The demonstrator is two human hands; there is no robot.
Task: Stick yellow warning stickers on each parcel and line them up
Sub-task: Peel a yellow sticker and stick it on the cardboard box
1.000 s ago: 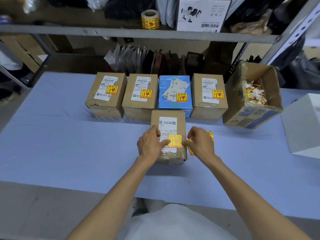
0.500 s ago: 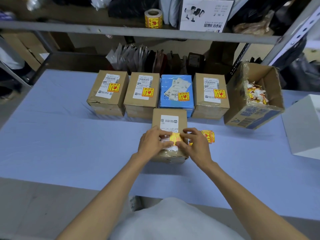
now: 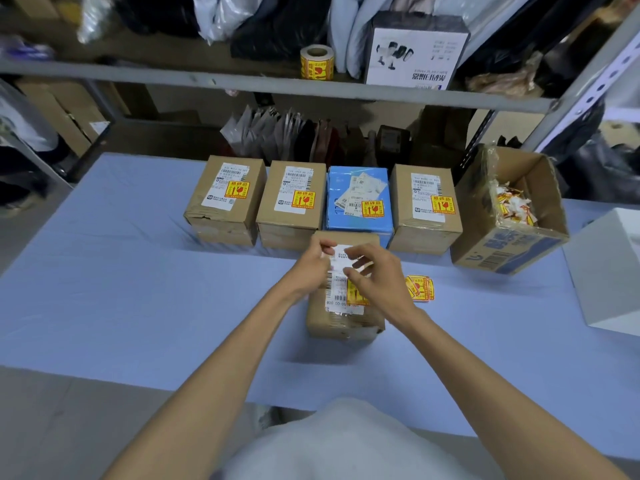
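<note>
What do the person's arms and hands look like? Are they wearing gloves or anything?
No gloves. The left hand and right hand are bare, and both forearms are bare as far as the picture shows, with no sleeves in sight. I can't see a watch, a ring or a bracelet. At the bottom of the picture there is a light grey top.

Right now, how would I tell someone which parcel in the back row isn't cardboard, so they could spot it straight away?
Start at the light blue table under the metal shelf and find the row of four parcels along its far edge. The blue parcel is third from the left. Its neighbours are plain brown boxes; this one is bright blue, with crumpled white labels beside its yellow warning sticker.
</note>
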